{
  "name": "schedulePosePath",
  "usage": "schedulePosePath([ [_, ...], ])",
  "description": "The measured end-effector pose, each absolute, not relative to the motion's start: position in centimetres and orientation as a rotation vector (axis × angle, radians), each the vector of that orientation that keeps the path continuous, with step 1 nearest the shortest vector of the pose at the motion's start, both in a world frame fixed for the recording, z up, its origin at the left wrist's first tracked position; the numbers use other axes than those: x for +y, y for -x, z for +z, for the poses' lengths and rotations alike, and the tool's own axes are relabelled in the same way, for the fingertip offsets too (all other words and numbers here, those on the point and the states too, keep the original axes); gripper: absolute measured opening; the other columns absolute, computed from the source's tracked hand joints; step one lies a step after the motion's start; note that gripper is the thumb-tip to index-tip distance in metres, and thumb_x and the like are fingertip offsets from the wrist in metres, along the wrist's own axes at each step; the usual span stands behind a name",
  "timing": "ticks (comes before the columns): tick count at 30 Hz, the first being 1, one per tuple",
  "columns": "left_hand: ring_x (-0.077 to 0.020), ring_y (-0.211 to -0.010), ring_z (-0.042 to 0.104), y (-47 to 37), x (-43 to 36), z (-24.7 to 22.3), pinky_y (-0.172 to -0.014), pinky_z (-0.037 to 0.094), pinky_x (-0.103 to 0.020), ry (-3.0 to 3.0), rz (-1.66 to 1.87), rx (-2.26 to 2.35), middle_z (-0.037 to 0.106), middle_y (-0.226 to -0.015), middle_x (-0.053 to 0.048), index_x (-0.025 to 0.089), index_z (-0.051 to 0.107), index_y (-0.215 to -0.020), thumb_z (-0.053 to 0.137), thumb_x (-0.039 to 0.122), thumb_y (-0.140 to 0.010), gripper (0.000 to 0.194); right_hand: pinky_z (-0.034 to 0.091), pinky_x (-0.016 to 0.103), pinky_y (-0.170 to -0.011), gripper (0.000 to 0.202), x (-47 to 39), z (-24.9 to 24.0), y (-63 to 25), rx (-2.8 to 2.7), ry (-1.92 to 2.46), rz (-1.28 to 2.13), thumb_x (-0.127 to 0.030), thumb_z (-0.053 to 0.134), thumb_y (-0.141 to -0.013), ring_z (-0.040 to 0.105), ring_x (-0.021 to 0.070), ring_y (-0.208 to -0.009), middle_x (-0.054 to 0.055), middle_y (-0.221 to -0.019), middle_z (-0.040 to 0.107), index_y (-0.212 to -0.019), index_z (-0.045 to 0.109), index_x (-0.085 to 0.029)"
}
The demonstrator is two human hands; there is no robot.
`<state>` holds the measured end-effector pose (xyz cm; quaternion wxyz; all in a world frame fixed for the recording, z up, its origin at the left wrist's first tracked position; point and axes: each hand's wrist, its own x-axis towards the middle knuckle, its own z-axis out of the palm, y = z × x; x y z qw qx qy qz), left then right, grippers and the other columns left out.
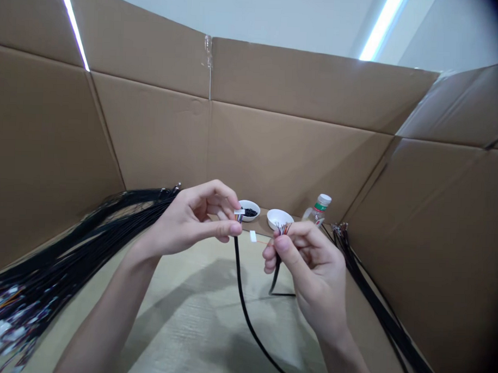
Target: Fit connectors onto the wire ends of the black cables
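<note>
My left hand (202,217) pinches one end of a black cable (242,295), where coloured wires run into a small white connector (239,212) between thumb and fingers. To its right, my right hand (311,265) grips another cable end, with thin coloured wires (283,228) fanning out above the thumb. A small white piece (253,236) sits between the two hands, at the end of an orange wire that leads to my right fingers. Below my right hand, a black cable (275,280) hangs down and bends to the right.
Behind the hands stand a white bowl of small black parts (250,210), another white bowl (279,219) and a bottle (319,209). Bundles of black cables lie at the left (79,246) and right (376,300). Cardboard walls (291,150) surround the table (187,315).
</note>
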<state>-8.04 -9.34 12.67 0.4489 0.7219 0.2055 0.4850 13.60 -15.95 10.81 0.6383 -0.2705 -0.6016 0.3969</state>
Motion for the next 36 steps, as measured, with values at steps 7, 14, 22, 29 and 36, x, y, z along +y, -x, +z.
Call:
schedulePosePath([
  [7,-0.0069,-0.069,0.068,7.9,-9.7,12.5,-0.062,0.061,-0.013,-1.838,1.204,0.512,0.071,-0.087,0.003,0.021,0.069,-0.101,0.088,0.024,-0.089,0.023,0.061,0.013,-0.064,0.014,-15.6,10.2,-13.3,-1.299,0.593,0.996,-0.029,0.078,-0.100,0.071,0.0073,-0.064,-0.001,-0.078,0.077,-0.093,0.069,-0.021],
  [14,-0.0032,-0.081,0.061,6.7,-11.1,12.5,-0.071,0.050,-0.008,-2.006,1.311,0.522,0.065,-0.092,0.006,0.031,0.068,-0.120,0.066,0.021,-0.106,0.017,0.060,0.013,-0.069,0.012,-15.3,9.7,-13.0,-1.224,0.535,1.118,-0.031,0.078,-0.101,0.071,0.0065,-0.070,-0.001,-0.083,0.078,-0.095,0.072,-0.022],
  [22,-0.0086,-0.097,0.061,6.8,-11.7,12.8,-0.083,0.046,-0.022,-2.268,1.320,0.583,0.068,-0.108,0.004,0.034,0.069,-0.129,0.056,0.019,-0.111,0.027,0.059,0.012,-0.067,0.017,-15.4,9.8,-12.8,-1.242,0.542,1.192,-0.032,0.079,-0.099,0.070,0.0059,-0.068,0.000,-0.081,0.077,-0.091,0.073,-0.019],
  [29,-0.0094,-0.097,0.062,7.5,-12.2,13.0,-0.087,0.046,-0.023,-2.400,1.269,0.564,0.069,-0.108,0.003,0.031,0.065,-0.134,0.052,0.014,-0.111,0.031,0.060,0.011,-0.067,0.014,-16.0,10.2,-12.3,-1.291,0.607,1.129,-0.027,0.079,-0.098,0.070,0.0056,-0.067,-0.001,-0.079,0.077,-0.090,0.071,-0.018],
  [36,-0.0077,-0.093,0.061,7.7,-12.4,13.3,-0.085,0.045,-0.019,-2.443,1.204,0.621,0.067,-0.103,0.004,0.029,0.065,-0.125,0.050,0.011,-0.111,0.028,0.060,0.011,-0.066,0.015,-16.0,10.4,-12.3,-1.315,0.652,1.104,-0.027,0.079,-0.097,0.070,0.0058,-0.066,0.000,-0.078,0.076,-0.088,0.071,-0.017],
])
